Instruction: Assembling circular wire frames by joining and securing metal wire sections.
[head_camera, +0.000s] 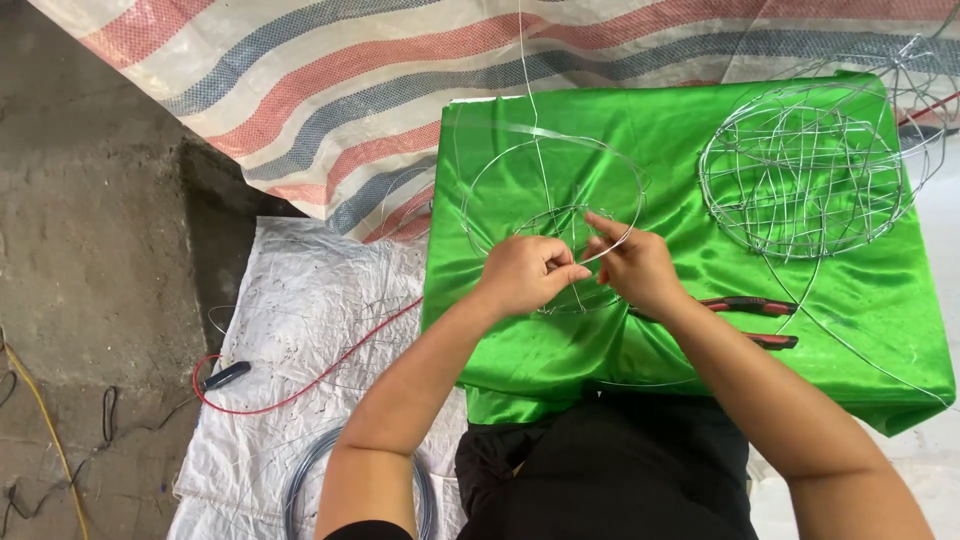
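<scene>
Both hands met over the middle of the green cloth (860, 300), and the wire hoop (553, 195) lay straight ahead of them at twelve o'clock. The left hand (525, 275) was closed in a tight pinch on the hoop's near rim, fingertips pointing to three o'clock. The right hand (635, 268) pressed against it from the three o'clock side, thumb and forefinger narrowed on the same stretch of wire, which ran up toward two o'clock. The hoop's long axis ran nine to three, so the two hands were about equally near; the grip point sat at the hoop's six o'clock edge. Red-handled pliers (755, 320) lay at four o'clock of the right hand, just beside the wrist. A finished wire cage (805, 170) sat well apart at two o'clock.
</scene>
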